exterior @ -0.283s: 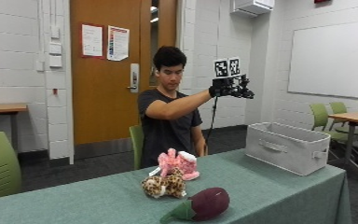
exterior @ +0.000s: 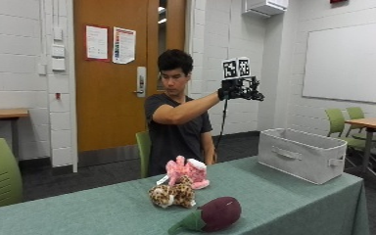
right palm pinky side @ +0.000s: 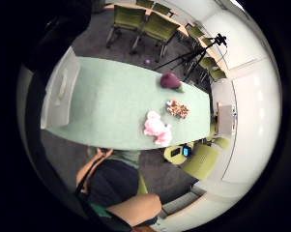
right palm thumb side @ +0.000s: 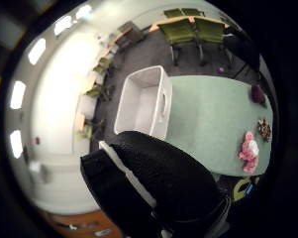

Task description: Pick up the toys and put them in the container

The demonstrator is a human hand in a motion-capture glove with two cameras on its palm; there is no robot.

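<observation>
no readable text, two door notices (exterior: 111,44) too small to read

The bench (exterior: 292,196) wears a muted sea-green cloth, plain and without pattern. Nearest the person on it, a pink plush toy (exterior: 187,172) shows pale, almost white patches. Just in front of the pink plush toy lies a spotted plush toy (exterior: 173,194), tan with dark brown leopard-like spots. Beside that one, toward the bench's front edge, the eggplant toy (exterior: 219,213) is deep maroon-purple with a green stem end. Toward the far end of the bench from the pink plush toy stands the container (exterior: 300,154), light grey-white and plain. The raised right hand (exterior: 235,90) is gloved in black, with a finely textured weave.
</observation>
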